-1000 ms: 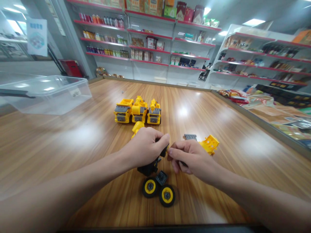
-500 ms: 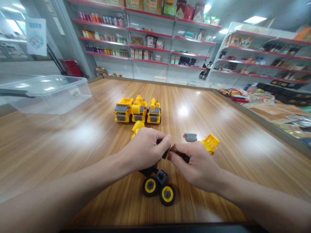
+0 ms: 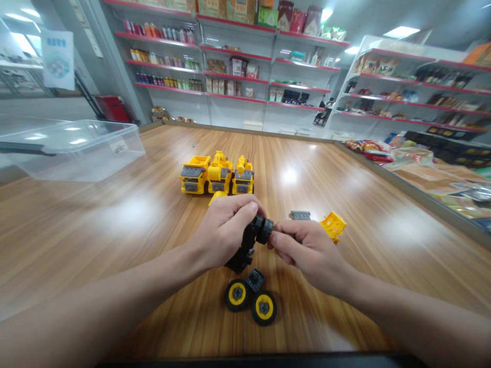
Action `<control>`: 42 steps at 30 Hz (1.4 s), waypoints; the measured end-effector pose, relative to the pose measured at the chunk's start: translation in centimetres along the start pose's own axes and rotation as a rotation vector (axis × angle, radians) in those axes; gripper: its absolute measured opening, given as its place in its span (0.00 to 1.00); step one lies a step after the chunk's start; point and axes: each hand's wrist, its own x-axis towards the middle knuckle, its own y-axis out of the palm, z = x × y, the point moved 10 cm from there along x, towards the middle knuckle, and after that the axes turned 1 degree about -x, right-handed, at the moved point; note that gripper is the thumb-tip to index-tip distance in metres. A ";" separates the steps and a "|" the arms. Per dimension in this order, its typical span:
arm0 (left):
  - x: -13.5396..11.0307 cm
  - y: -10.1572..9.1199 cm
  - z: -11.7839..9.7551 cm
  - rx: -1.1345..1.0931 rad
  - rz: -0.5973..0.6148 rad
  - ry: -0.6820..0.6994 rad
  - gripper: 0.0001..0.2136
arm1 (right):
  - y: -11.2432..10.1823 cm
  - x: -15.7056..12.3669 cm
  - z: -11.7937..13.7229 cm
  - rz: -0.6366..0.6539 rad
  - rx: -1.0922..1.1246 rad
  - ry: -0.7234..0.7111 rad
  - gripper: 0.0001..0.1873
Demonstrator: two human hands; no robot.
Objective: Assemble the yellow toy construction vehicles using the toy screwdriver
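Observation:
My left hand [image 3: 224, 230] is closed around a black toy chassis [image 3: 242, 255], tilted up off the wooden table [image 3: 115, 230]. My right hand [image 3: 303, 250] pinches a black wheel [image 3: 264, 230] at the chassis's upper end. On the table just below lie two yellow-hubbed wheels [image 3: 250, 302] and a small dark grey piece [image 3: 255, 279]. To the right of my right hand sit a yellow toy cab part [image 3: 333, 225] and a grey part [image 3: 299, 215]. Another yellow part [image 3: 218, 195] peeks out behind my left hand.
Three assembled yellow toy trucks [image 3: 217, 176] stand in a row farther back. A clear plastic bin [image 3: 72, 148] sits at the left. Store shelves [image 3: 238, 66] line the back and right, with packaged goods [image 3: 422, 163] along the table's right side.
My left hand has lifted and tilted the black chassis upward. The black wheel at its end now shows between both hands' fingertips.

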 end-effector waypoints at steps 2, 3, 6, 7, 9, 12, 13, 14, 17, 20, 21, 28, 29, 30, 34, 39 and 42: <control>-0.1 0.0 -0.2 0.022 0.000 0.024 0.16 | 0.3 -0.1 -0.3 0.027 0.077 0.026 0.17; -0.2 0.0 -0.3 0.030 0.002 0.042 0.16 | 0.4 -0.1 -0.4 0.039 0.107 0.037 0.17; -0.4 0.0 -0.3 0.051 0.002 0.087 0.15 | 0.6 0.0 -0.6 0.058 0.167 0.056 0.16; -0.5 0.0 -0.3 0.059 0.002 0.099 0.15 | 0.7 0.0 -0.6 0.060 0.181 0.061 0.16; -0.5 0.0 -0.3 0.080 0.001 0.122 0.15 | 0.7 0.1 -0.7 0.068 0.208 0.067 0.16; -0.6 0.0 -0.8 0.092 -0.002 0.182 0.15 | 0.9 0.2 -0.9 0.084 0.259 0.080 0.16; -0.6 0.0 -1.0 0.085 0.000 0.200 0.15 | 0.9 0.1 -1.0 0.088 0.275 0.085 0.16; -0.6 0.1 -1.1 0.075 0.006 0.214 0.15 | 1.0 0.1 -1.1 0.091 0.288 0.091 0.16; -0.5 0.4 -1.3 0.044 0.039 0.222 0.15 | 1.0 0.1 -1.2 0.093 0.300 0.096 0.16; -0.5 0.7 -1.5 0.049 0.067 0.215 0.13 | 1.1 0.1 -1.2 0.087 0.284 0.090 0.17; -0.5 0.7 -1.6 0.055 0.068 0.205 0.12 | 1.0 0.1 -1.2 0.083 0.272 0.086 0.17; -0.1 0.1 -0.3 -0.077 0.002 0.069 0.10 | -0.4 -0.1 -0.2 -0.029 0.050 -0.046 0.16; 0.1 0.0 0.0 -0.115 -0.013 0.042 0.10 | -0.8 -0.1 0.0 -0.062 0.030 -0.065 0.15; 0.3 -0.1 0.4 -0.152 -0.024 0.012 0.10 | -1.2 -0.2 0.2 -0.098 0.017 -0.084 0.14; 0.9 0.4 1.7 -0.288 -0.016 -0.104 0.11 | -2.1 -0.4 1.1 -0.177 -0.033 -0.140 0.12; 0.8 1.4 2.7 -0.403 0.046 -0.203 0.09 | -2.1 -0.2 1.5 -0.210 -0.171 -0.160 0.18; 0.7 1.5 3.5 -0.462 0.058 -0.261 0.09 | -2.6 0.0 1.0 -0.258 -0.216 -0.129 0.15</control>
